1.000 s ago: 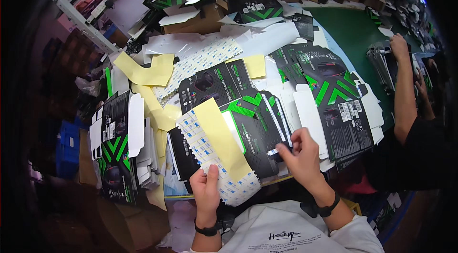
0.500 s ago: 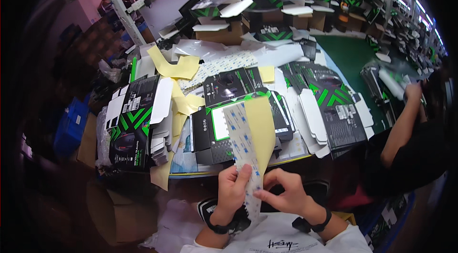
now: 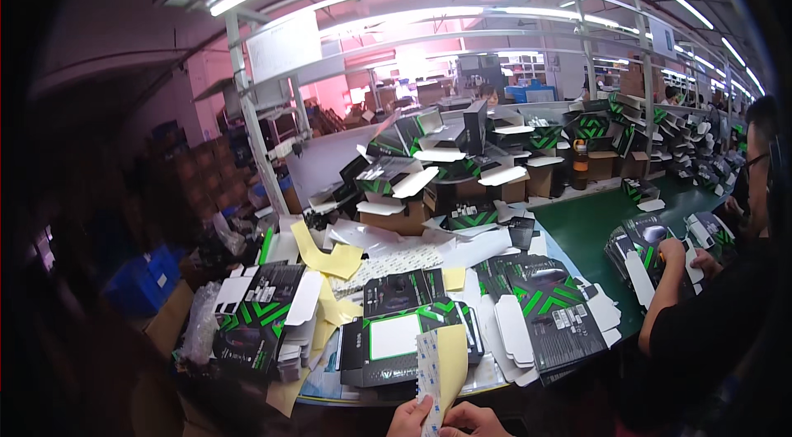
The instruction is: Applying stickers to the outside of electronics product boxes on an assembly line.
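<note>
My left hand (image 3: 410, 417) grips a strip of adhesive stickers (image 3: 428, 375), white with small blue marks. Yellow backing paper (image 3: 450, 363) stands up along the strip's right side. Beside it, my right hand (image 3: 473, 419) is closed at the strip's lower end, the fingers curled and partly cut off by the picture's lower edge. Just beyond the hands, an unfolded black box (image 3: 379, 373) with a white, green-edged window panel (image 3: 394, 336) lies on the table. A black printed flap (image 3: 398, 293) extends behind it.
Stacks of flattened black-and-green boxes lie left (image 3: 262, 305) and right (image 3: 561, 317). Yellow paper scraps (image 3: 337, 260) and a sticker sheet (image 3: 388, 265) cover the back of the table. Boxes are heaped behind. At right, a co-worker's arm (image 3: 667, 288) reaches over a green bench (image 3: 569, 231).
The view has tilted up, so my hands and the strip now sit at the lower edge. Both hands stay on the strip. The co-worker's hands have moved onto a stack of boxes.
</note>
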`<state>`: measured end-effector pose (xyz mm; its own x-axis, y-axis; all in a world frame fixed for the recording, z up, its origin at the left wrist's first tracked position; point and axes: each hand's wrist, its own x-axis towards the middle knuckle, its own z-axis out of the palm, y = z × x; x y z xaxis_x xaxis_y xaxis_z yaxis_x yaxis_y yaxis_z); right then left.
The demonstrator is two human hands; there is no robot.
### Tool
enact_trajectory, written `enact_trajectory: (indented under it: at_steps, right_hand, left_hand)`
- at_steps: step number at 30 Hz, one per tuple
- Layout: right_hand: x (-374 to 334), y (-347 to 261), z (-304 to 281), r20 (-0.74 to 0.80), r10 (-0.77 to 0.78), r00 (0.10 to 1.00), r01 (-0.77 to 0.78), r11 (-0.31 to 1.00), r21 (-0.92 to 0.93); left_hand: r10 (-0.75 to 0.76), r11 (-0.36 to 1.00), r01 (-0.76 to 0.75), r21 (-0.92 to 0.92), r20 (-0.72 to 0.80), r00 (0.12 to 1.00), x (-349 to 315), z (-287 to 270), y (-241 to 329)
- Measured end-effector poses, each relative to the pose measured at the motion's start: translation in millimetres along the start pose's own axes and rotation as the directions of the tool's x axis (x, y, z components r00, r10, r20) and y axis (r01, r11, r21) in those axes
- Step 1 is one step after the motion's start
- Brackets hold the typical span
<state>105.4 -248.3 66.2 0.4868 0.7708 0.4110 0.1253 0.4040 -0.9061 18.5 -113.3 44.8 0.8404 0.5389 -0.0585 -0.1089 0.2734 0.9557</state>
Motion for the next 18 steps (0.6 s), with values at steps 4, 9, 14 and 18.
enact_trajectory:
  at_steps: [4, 9, 14, 18]
  right_hand:
    - [-13.3, 10.4, -21.9, -0.073, -0.014, 0.997, 0.019, 0.998, 0.059]
    - [-26.6, 5.6, -50.8, -0.129, -0.069, 0.989, 0.048, 0.986, -0.162]
    - [-35.2, 7.6, -65.1, -0.092, -0.074, 0.993, 0.056, 0.982, -0.18]
    - [-43.4, 14.3, -67.4, -0.105, -0.035, 0.994, 0.024, 0.993, -0.112]
  left_hand:
    - [0.061, 0.989, -0.065, 0.134, 0.037, 0.997, -0.5, 17.1, -13.6]
    - [0.066, 0.982, -0.078, 0.173, 0.071, 0.995, -11.9, 47.2, -23.4]
    - [0.083, 0.988, -0.081, 0.128, -0.008, 0.997, -13.5, 53.5, -38.8]
    - [0.067, 0.994, -0.068, 0.088, 0.021, 0.998, -11.3, 56.7, -42.8]
